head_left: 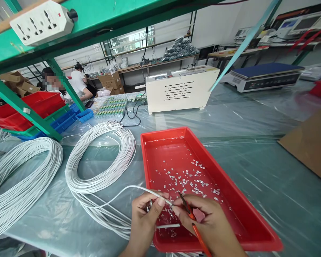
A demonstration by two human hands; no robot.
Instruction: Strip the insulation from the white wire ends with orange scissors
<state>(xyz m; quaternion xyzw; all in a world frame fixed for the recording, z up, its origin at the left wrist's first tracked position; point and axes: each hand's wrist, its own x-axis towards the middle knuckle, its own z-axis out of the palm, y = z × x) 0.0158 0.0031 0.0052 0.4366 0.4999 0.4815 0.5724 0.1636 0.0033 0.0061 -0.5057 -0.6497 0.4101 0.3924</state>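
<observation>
My left hand (146,217) is closed on a white cable (139,187), thumb and forefinger pinching it near its end. That cable curves back to a large coil of white cable (74,167) on the left. My right hand (205,221) holds a slim pair of orange-handled pliers (199,237) with dark jaws pointing up and away. Its thumb and forefinger meet at the cable's tip. Both hands are over the near part of a red tray (211,157), where many small white and silvery scraps (185,180) lie scattered. A second cable end (168,226) sticks out below my left hand.
Another white cable coil (23,178) lies at far left. Behind the tray stand a cream machine (181,89) and a blue-topped scale (264,78). A green frame with a power strip (42,23) crosses overhead. Stacked bins (31,110) and two people are beyond; cardboard (310,139) is at right.
</observation>
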